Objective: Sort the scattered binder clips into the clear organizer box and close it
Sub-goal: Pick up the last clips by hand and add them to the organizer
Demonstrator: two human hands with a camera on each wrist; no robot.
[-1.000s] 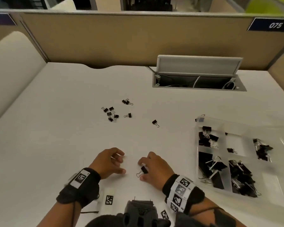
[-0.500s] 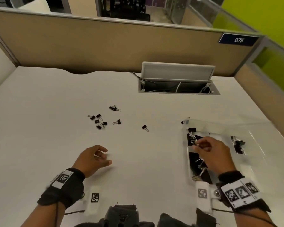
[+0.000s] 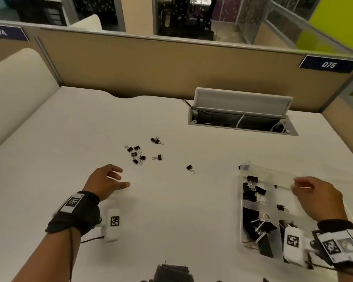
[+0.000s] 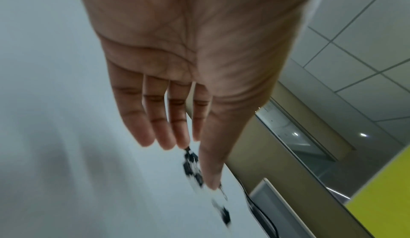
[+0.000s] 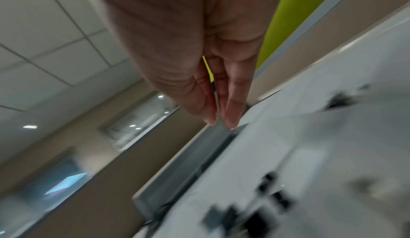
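The clear organizer box (image 3: 240,208) lies open at the right of the white desk, and several of its compartments hold black binder clips (image 3: 253,192). My right hand (image 3: 296,185) hovers over the box's middle with straight fingers and nothing in them; the right wrist view shows the right hand (image 5: 220,122) with thumb and fingers close together and empty. Loose clips lie mid-desk: a cluster (image 3: 136,154), a pair (image 3: 156,140) and a single clip (image 3: 190,168). My left hand (image 3: 123,177) is open just short of the cluster, and the blurred clips (image 4: 192,168) show past its fingertips.
An open cable hatch (image 3: 243,123) with a raised grey flap sits at the back right of the desk. A tan partition (image 3: 171,68) runs along the far edge. The box's clear lid (image 3: 273,174) lies open along its far side, with one clip (image 3: 245,166) at its corner.
My right hand carried a clip from the front of the desk to the box and now hovers empty over it. My left hand moved forward toward the cluster and opened.
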